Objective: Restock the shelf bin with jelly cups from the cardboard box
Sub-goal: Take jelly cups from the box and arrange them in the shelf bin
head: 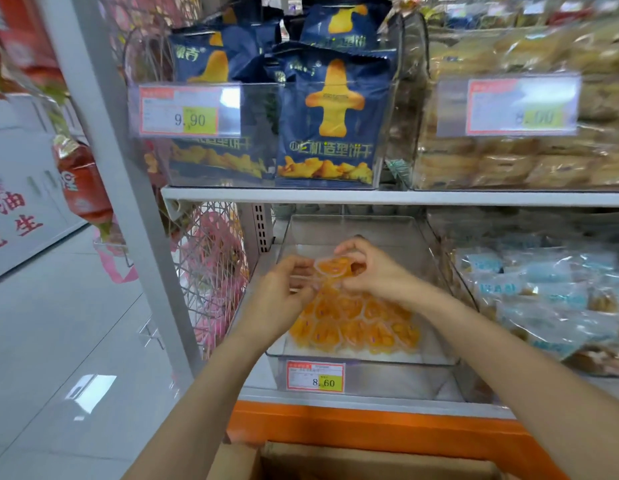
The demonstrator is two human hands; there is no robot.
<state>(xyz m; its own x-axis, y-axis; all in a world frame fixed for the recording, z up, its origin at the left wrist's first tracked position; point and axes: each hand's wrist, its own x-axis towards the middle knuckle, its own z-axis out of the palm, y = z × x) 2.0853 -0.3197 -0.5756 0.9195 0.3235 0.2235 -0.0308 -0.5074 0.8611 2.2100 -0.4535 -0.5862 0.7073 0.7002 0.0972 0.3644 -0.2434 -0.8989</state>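
Above shelf bin: L hand + R hand reach fwd, both grips pinching jelly cup, fingers curled.

Two hands, one shelf bin, one cardboard box, three price tags, many jelly cups.

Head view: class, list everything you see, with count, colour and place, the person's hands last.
jelly cups: many, orange, in shelf bin; one raised between both hands.
shelf bin: one, clear, lower shelf.
cardboard box: one, brown, bottom edge.
biscuit bags: several, dark blue, upper bin.
pastry packs: many, tan, upper right bin.
price tags: three, red-edged with yellow, on bin fronts.
pale blue packs: many, lower right bin.
left hand: one, pinches the raised cup's left side.
right hand: one, pinches its right side.
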